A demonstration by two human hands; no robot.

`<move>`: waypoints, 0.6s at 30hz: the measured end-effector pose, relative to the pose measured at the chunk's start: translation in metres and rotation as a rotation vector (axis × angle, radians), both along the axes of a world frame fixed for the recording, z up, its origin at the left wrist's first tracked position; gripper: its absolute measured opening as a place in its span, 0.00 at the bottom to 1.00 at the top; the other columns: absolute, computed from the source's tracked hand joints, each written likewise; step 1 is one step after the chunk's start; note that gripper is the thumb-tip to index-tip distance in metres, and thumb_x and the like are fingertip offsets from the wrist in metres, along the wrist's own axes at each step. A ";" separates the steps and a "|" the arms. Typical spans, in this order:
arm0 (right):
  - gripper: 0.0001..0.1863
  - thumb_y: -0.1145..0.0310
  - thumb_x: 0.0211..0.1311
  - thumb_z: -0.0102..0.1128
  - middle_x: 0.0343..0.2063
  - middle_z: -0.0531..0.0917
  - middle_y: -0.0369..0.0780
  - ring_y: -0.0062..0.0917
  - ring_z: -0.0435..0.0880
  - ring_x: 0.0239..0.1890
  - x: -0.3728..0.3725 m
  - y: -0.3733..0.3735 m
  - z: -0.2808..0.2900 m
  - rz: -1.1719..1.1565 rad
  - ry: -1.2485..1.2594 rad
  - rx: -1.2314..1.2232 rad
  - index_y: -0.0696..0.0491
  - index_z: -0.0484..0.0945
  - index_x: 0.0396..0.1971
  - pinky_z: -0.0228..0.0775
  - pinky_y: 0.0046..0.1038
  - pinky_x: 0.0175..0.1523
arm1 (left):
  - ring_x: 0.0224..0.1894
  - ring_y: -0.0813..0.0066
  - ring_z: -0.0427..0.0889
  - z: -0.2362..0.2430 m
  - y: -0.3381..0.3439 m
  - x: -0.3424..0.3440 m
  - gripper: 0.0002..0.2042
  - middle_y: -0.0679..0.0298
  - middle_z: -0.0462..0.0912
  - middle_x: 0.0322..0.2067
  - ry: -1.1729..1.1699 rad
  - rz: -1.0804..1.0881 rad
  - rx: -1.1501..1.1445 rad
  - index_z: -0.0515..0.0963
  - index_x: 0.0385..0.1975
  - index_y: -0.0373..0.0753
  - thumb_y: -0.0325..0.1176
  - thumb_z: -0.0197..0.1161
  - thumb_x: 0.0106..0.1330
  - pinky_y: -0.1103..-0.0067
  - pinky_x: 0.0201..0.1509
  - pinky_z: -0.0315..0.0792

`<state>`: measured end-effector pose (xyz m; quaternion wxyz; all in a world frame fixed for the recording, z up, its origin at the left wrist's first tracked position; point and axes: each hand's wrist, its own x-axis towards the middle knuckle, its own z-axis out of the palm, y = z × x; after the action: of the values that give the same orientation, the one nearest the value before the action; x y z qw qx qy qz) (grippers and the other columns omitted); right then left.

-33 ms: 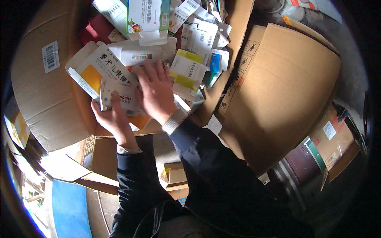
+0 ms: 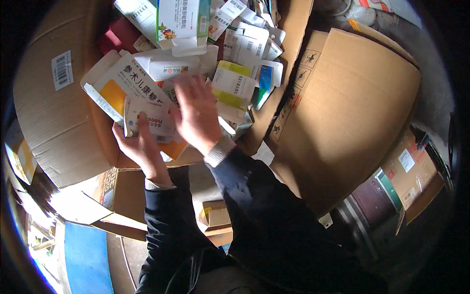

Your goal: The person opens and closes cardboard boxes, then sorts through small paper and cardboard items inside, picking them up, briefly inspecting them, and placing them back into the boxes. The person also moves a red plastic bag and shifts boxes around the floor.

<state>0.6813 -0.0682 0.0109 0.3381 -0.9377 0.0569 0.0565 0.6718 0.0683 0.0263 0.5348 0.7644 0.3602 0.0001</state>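
Observation:
My left hand (image 2: 139, 144) grips the lower edge of a flattened white carton (image 2: 149, 117) at the near side of a pile. My right hand (image 2: 196, 115) is open and blurred, with its fingers spread flat over the pile just right of that carton. Under both hands lies a large flattened white-and-orange box (image 2: 120, 81). A yellow-and-white carton (image 2: 232, 83) lies right of my right hand. A green-and-white box (image 2: 178, 22) lies farther back. All of these sit in a big open cardboard box (image 2: 54, 122).
A wide cardboard flap (image 2: 352, 112) spreads to the right. A small open cardboard box (image 2: 215, 213) sits low between my forearms. A blue surface (image 2: 81, 257) shows at lower left. Brown labelled boxes (image 2: 411, 171) and a dark red panel (image 2: 369, 196) stand at right.

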 end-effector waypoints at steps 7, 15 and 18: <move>0.28 0.72 0.56 0.66 0.54 0.79 0.52 0.47 0.76 0.59 0.022 -0.151 0.012 -0.511 -0.128 -0.324 0.60 0.72 0.58 0.68 0.42 0.65 | 0.45 0.70 0.82 0.003 0.001 -0.002 0.25 0.55 0.81 0.47 -0.031 0.012 -0.051 0.69 0.60 0.31 0.27 0.68 0.64 0.75 0.51 0.79; 0.30 0.69 0.53 0.70 0.50 0.82 0.51 0.47 0.81 0.50 -0.001 -0.168 -0.005 -0.283 0.045 -0.657 0.60 0.74 0.57 0.75 0.43 0.57 | 0.55 0.63 0.81 0.005 0.002 -0.003 0.39 0.47 0.78 0.52 -0.071 -0.006 -0.009 0.55 0.72 0.33 0.27 0.69 0.64 0.69 0.56 0.79; 0.26 0.69 0.55 0.69 0.43 0.84 0.50 0.48 0.84 0.43 -0.006 -0.159 -0.007 -0.422 0.223 -0.490 0.60 0.75 0.54 0.77 0.43 0.51 | 0.55 0.61 0.81 0.003 0.003 -0.006 0.42 0.45 0.75 0.56 -0.085 -0.022 -0.026 0.51 0.74 0.35 0.27 0.70 0.64 0.68 0.57 0.78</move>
<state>0.6754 -0.2274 0.0039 0.0988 -0.9467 0.2981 0.0723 0.6655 0.0716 0.0294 0.5595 0.7605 0.3287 0.0219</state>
